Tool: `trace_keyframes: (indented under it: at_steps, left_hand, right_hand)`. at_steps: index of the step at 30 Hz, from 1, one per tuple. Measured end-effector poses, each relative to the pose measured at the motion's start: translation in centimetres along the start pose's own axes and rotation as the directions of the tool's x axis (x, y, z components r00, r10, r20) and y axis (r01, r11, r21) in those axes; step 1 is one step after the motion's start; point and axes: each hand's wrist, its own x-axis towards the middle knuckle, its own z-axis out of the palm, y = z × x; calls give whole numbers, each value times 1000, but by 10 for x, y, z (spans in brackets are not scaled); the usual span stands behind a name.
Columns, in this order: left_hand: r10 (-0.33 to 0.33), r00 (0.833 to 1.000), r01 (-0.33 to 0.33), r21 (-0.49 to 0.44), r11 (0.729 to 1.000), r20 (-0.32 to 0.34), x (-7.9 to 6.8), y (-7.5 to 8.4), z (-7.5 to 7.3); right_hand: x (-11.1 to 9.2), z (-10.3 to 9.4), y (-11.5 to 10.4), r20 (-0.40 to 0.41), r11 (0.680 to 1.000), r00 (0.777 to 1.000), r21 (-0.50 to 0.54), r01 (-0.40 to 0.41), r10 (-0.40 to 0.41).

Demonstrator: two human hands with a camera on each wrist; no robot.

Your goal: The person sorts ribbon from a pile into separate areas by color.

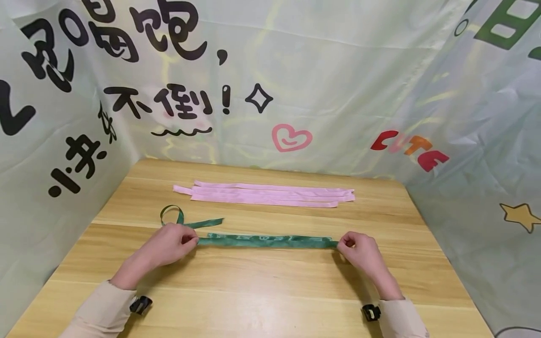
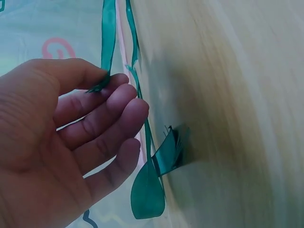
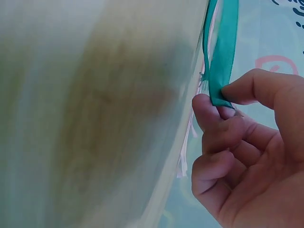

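Note:
A green ribbon (image 1: 270,243) is stretched from side to side, raised off the wooden table. My left hand (image 1: 172,244) pinches its left end between thumb and index finger, the other fingers loosely bent in the left wrist view. At the opposite end, my right hand (image 1: 362,251) pinches the ribbon's tip, seen clearly as a flat green end (image 3: 222,92) in the right wrist view. Just behind the held piece, more green ribbon (image 1: 220,235) shows, partly covered by it. Beyond my left hand lies a curled green ribbon (image 1: 207,223) with a loop.
Several pink ribbon strips (image 1: 270,195) lie side by side toward the back of the table (image 1: 262,291). Printed cloth (image 1: 338,84) hangs as walls behind and at both sides. Each wrist carries a small black device (image 1: 141,305).

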Motion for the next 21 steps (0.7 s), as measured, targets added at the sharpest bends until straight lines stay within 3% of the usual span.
trace_keyframes:
  at_steps: [13,21]
  left_hand:
    - [-53,999,54,87,995,-11,5,1,5]
    - [-54,999,54,99,994,-5,6,3,5]
  right_hand:
    - [-1,-1,4,94,998,996,-56,-4,9]
    - [2,-4,1,106,997,994,-81,19,-11]
